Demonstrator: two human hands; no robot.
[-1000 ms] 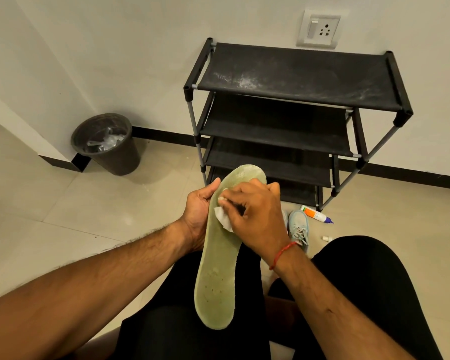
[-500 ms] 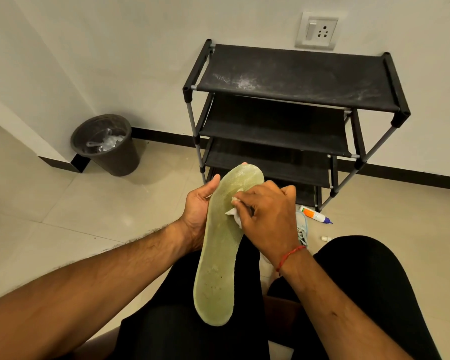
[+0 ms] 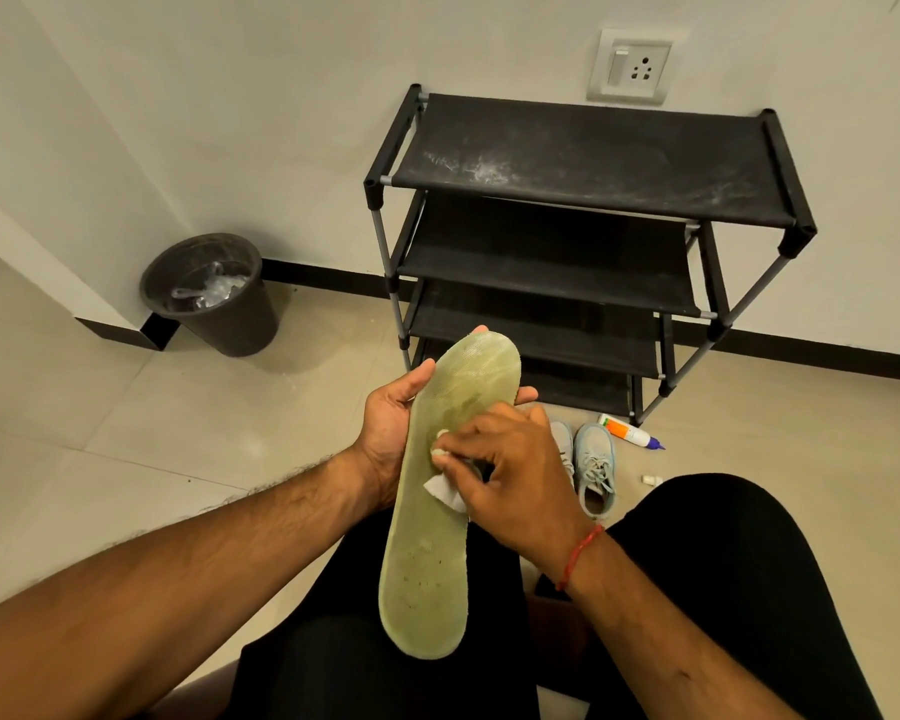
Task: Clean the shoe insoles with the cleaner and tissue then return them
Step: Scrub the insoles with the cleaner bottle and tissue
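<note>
A long pale green insole [image 3: 430,563] is held upright over my lap, toe end pointing away from me. My left hand [image 3: 393,428] grips it from behind near the toe, thumb on the left edge and fingertips showing past the right edge. My right hand [image 3: 510,480] presses a crumpled white tissue [image 3: 445,493] against the middle of the insole. Two light blue shoes [image 3: 596,467] stand on the floor past my knees. The cleaner bottle [image 3: 628,432], white with an orange label and blue cap, lies on the floor beside them.
A black four-tier shoe rack [image 3: 588,163] stands against the wall ahead. A dark waste bin [image 3: 214,296] with plastic in it sits at the left corner. A small white scrap [image 3: 650,479] lies on the tiled floor near the shoes.
My right hand with the tissue has slid down the insole from near the toe end toward its middle. More of the toe area is now uncovered. The left hand keeps its grip.
</note>
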